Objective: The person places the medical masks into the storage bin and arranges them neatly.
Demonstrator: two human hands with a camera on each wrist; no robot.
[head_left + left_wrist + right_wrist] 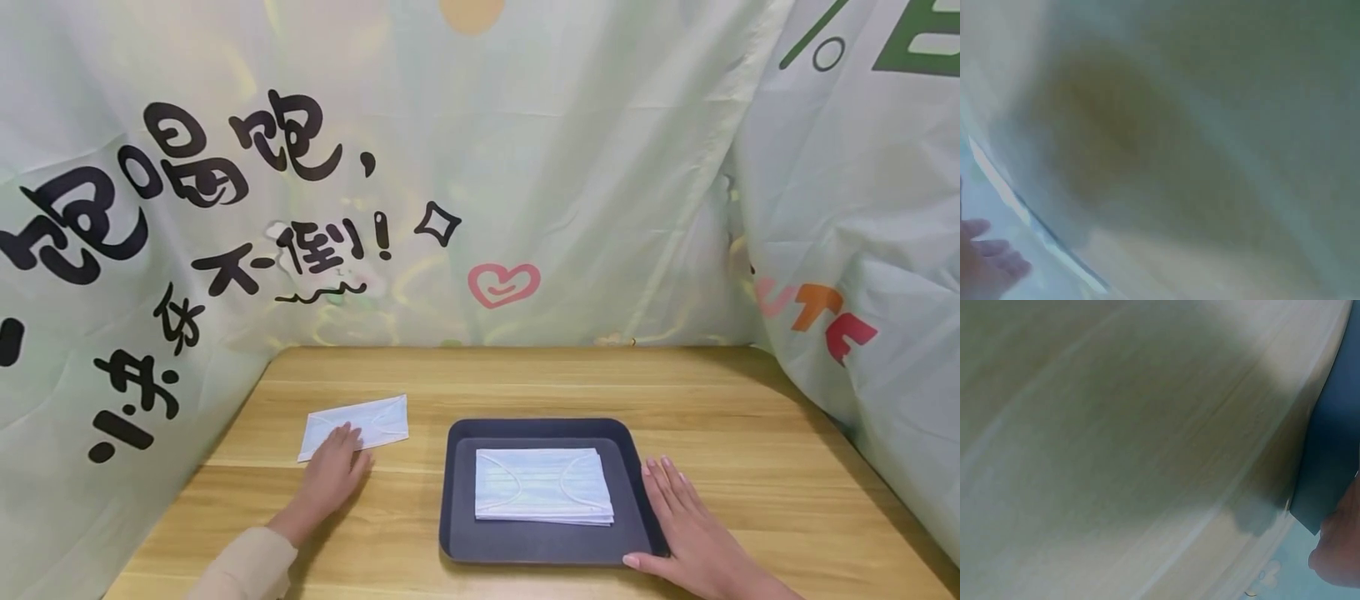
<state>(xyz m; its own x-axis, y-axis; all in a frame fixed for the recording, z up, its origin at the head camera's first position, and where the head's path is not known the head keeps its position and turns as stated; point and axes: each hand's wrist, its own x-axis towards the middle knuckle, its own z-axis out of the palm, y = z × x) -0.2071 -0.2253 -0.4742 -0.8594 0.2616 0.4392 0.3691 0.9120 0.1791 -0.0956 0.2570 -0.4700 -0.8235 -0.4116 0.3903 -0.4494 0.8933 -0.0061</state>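
A flat pale-blue disposable face mask [384, 417] lies on the table, left of the tray. My left hand [337, 467] rests its fingertips on the mask's near edge; in the left wrist view only part of that hand [991, 262] shows at the lower left. A dark rectangular tray [459, 500] holds a neat stack of face masks [542, 487], their white ear loops lying on top. My right hand [686, 529] touches the tray's right side with straight fingers, its thumb at the near right corner. In the right wrist view the tray's side [1332, 437] meets the hand [1341, 544].
The wooden table [525, 383] reaches back to a printed fabric curtain [600, 208], which also hangs along the left and right sides. Bare wood separates the single mask from the tray. Both wrist views are mostly blurred tabletop.
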